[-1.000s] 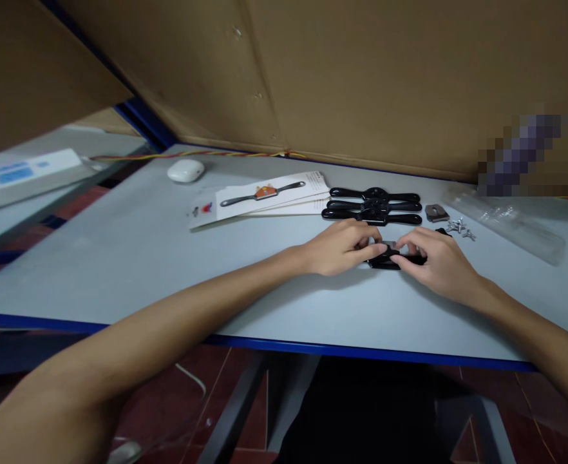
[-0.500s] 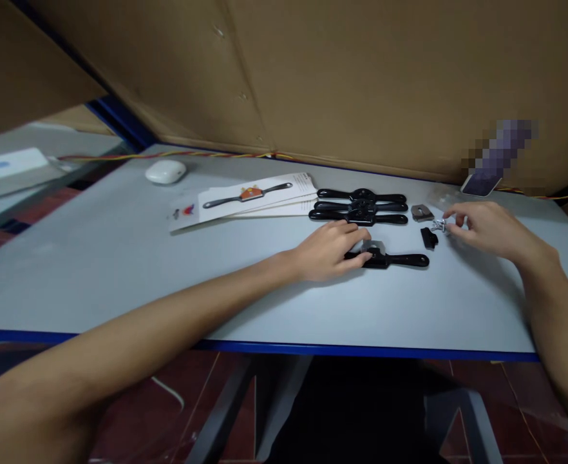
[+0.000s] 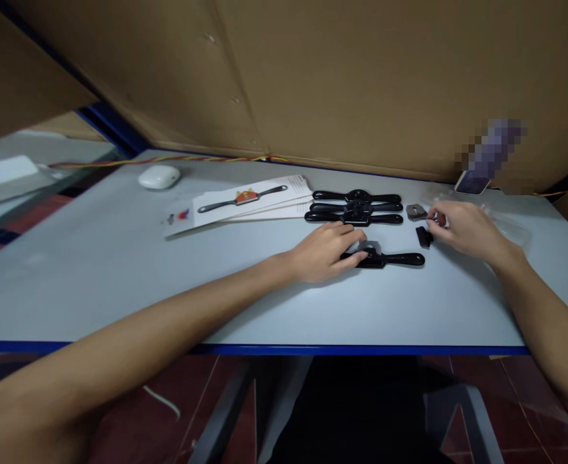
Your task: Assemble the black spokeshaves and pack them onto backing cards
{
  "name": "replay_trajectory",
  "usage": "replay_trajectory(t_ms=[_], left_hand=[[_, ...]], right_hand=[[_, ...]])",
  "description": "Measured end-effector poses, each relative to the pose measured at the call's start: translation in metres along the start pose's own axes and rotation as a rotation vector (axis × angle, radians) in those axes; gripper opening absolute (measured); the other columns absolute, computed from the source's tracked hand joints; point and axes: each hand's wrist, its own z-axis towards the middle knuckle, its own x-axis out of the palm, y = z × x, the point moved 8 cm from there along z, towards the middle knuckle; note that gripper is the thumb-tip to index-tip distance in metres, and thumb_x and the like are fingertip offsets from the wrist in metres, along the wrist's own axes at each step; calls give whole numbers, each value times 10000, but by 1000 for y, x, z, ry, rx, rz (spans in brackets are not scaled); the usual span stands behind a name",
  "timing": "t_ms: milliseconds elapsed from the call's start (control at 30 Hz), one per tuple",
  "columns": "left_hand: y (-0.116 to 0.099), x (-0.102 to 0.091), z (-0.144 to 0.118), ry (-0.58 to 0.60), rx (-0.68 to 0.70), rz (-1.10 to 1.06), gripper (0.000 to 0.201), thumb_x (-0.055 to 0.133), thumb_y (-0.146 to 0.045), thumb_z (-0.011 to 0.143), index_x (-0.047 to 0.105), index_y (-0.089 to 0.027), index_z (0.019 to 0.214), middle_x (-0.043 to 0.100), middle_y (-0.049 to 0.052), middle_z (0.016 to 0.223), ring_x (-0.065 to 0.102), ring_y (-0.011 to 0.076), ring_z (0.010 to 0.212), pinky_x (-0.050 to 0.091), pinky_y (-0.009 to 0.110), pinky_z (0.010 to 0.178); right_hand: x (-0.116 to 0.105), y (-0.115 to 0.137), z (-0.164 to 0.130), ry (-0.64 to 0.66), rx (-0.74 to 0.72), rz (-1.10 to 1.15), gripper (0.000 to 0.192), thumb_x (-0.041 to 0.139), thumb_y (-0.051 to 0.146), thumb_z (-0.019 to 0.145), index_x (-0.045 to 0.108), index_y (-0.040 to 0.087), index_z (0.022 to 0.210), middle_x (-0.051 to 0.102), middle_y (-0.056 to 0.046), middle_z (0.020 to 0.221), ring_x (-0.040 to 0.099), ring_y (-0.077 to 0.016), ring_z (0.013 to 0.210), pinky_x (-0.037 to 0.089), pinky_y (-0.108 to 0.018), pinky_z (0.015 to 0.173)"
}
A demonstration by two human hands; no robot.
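My left hand is closed on the left part of a black spokeshave lying on the table, its left handle hidden under the fingers. A grey metal blade sits at the middle of that spokeshave, by my thumb and fingertips. To the right, my right hand is pinched low over the table; what is between its fingertips is hidden. Close to those fingertips lie several grey blades and the black cap pieces. Behind my left hand, several more black spokeshaves lie side by side.
Printed cards showing a spokeshave lie left of the tools. A white rounded case rests farther left. Clear plastic bags lie behind my right hand, near a propped phone. A cardboard wall closes off the back.
My right hand has moved a little left and its fingers have come together over the small silver screws, which no longer show. My left hand stays on the spokeshave. The view has shifted slightly.
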Motion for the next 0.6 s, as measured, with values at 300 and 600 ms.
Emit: replay_trajectory(t_ms=[300,600], left_hand=[[1,3,-2,-7,21,17,448,454,-548,1077,663,-173,1206,748,124,1022,681,298,956,524,440,905],[-1,4,-2,-1,33,47,453,377,-502,1113,652,-150,1189,749,139,1051,667,294,931,515,450,884]], right_hand=[[4,97,-18,-108,-293,487,124,626,276,983,743,237,982,804,-17,877,667,-162,682,531,-313,697],[19,120,-28,-152,-519,407,215,601,212,1087,807,172,1041,780,-68,903,696,-175,775,562,-316,720]])
